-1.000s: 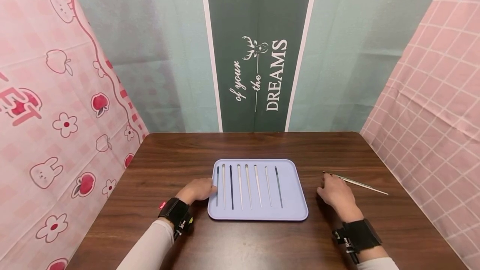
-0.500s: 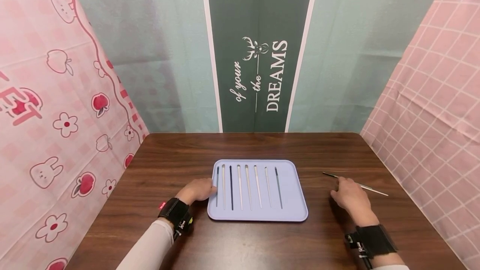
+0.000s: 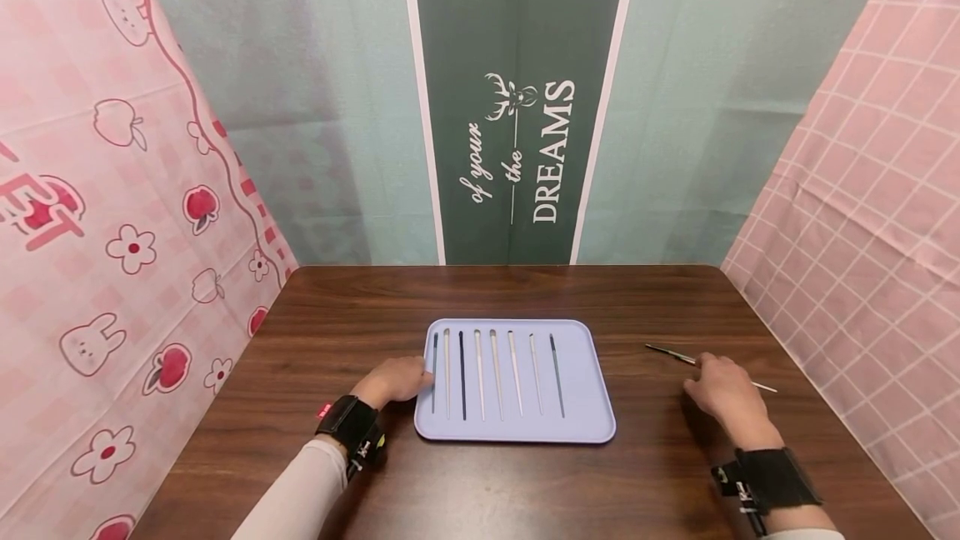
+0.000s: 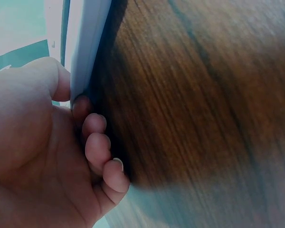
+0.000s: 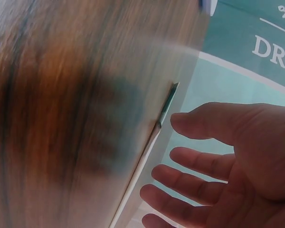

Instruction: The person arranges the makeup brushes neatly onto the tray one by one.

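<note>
My left hand point(image 3: 396, 378) grips the left rim of the lavender tray point(image 3: 592, 419). In the left wrist view its thumb lies over the rim, with curled fingers point(image 4: 97, 147) against the outer side. Several slim makeup brushes point(image 3: 496, 373) lie upright in a row on the tray. My right hand point(image 3: 723, 390) hovers over a dark green brush point(image 3: 663, 350) and a pale-handled brush point(image 3: 763, 387) on the table. In the right wrist view its thumb and fingers are spread, holding nothing, with the two brushes just beyond the fingertips. The hand hides the brushes' middle in the head view.
The tray stands on a brown wood-grain table point(image 3: 360, 298). A green curtain point(image 3: 510, 23) with lettering hangs behind it. Pink patterned cloths flank both sides, a printed one point(image 3: 150, 232) left and a checked one point(image 3: 847, 215) right.
My right hand has moved rightward along the two table brushes, uncovering more of the dark green one at its left. The left hand stays on the tray rim; the tray brushes have not moved.
</note>
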Demonstrator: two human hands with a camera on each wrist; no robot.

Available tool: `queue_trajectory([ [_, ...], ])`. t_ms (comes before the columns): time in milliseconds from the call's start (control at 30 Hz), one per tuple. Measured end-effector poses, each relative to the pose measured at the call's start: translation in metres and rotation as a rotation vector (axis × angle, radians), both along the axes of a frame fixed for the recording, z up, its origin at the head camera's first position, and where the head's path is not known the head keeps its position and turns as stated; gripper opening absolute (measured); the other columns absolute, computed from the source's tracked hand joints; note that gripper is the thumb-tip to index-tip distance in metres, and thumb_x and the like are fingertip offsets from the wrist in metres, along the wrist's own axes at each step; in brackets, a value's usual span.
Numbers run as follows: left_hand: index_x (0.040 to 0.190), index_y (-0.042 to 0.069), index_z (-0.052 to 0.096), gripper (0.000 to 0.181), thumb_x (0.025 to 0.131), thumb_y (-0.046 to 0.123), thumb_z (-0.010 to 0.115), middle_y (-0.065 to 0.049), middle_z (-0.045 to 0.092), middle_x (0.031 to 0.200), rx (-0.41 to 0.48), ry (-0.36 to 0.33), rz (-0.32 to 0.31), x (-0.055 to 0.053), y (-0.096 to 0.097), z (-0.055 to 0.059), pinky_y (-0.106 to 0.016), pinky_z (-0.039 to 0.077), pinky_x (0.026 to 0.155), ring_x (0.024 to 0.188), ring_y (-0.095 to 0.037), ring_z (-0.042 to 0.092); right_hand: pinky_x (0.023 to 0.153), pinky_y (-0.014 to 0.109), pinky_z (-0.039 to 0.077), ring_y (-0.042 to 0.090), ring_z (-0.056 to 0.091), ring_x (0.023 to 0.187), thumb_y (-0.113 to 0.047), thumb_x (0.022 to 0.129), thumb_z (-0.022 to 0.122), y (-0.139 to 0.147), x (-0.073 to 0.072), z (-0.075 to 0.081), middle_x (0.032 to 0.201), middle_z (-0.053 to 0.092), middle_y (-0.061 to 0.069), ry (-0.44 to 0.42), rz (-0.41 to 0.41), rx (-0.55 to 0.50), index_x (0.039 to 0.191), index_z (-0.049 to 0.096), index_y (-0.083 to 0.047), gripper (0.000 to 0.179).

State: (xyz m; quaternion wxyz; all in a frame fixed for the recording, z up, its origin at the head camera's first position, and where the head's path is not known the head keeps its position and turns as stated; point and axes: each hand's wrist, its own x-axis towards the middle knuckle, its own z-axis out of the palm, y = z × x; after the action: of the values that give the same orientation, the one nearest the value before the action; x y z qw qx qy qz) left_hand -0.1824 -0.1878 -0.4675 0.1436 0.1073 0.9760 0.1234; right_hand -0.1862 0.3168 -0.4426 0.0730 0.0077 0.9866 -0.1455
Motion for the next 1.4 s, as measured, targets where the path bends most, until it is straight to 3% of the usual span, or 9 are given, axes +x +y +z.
queue_trajectory([
  [233, 0.096, 0.003, 0.062, 0.025, 0.095, 0.025, 0.052, -0.013, 0.067, 0.101, -0.009, 0.023, -0.020, -0.001, 0.001, 0.001, -0.048, 0.050, 0.090, 0.089, -0.026, 0.061, 0.086, 0.063, 0.046, 0.058, 0.051, 0.109, -0.018, 0.090, 0.062, 0.010, -0.002, -0.001, 0.116, 0.052, 0.040, -0.004, -0.006, 0.002, 0.121, 0.051, 0.016, 0.047],
  [533, 0.100, 0.001, 0.063, 0.026, 0.096, 0.025, 0.053, -0.013, 0.066, 0.102, -0.012, 0.006, -0.004, 0.000, 0.002, 0.005, -0.048, 0.050, 0.091, 0.089, -0.026, 0.060, 0.082, 0.064, 0.047, 0.058, 0.052, 0.107, -0.017, 0.090, 0.060, 0.020, -0.006, -0.001, 0.114, 0.052, 0.039, -0.008, -0.012, 0.000, 0.118, 0.054, 0.012, 0.041],
  [967, 0.097, 0.003, 0.063, 0.024, 0.095, 0.025, 0.052, -0.013, 0.067, 0.103, -0.010, 0.012, -0.010, -0.001, 0.002, 0.001, -0.048, 0.050, 0.092, 0.091, -0.027, 0.061, 0.079, 0.065, 0.048, 0.056, 0.052, 0.107, -0.014, 0.089, 0.061, 0.034, -0.014, -0.009, 0.114, 0.054, 0.037, -0.024, -0.012, 0.009, 0.114, 0.056, 0.008, 0.034],
  [1167, 0.097, 0.003, 0.063, 0.024, 0.095, 0.025, 0.052, -0.013, 0.066, 0.102, -0.017, 0.010, -0.008, -0.001, 0.002, 0.002, -0.048, 0.050, 0.092, 0.089, -0.026, 0.060, 0.085, 0.060, 0.048, 0.054, 0.054, 0.105, -0.012, 0.088, 0.062, 0.039, -0.018, -0.014, 0.109, 0.057, 0.036, -0.008, 0.028, 0.021, 0.110, 0.058, 0.009, 0.031],
  [1400, 0.097, 0.002, 0.063, 0.025, 0.094, 0.025, 0.053, -0.013, 0.066, 0.100, -0.013, 0.014, -0.001, 0.000, 0.002, 0.002, -0.048, 0.050, 0.090, 0.087, -0.027, 0.059, 0.082, 0.059, 0.048, 0.054, 0.055, 0.098, -0.009, 0.085, 0.063, 0.041, -0.020, -0.013, 0.101, 0.057, 0.034, 0.041, 0.037, 0.015, 0.106, 0.060, 0.008, 0.027],
])
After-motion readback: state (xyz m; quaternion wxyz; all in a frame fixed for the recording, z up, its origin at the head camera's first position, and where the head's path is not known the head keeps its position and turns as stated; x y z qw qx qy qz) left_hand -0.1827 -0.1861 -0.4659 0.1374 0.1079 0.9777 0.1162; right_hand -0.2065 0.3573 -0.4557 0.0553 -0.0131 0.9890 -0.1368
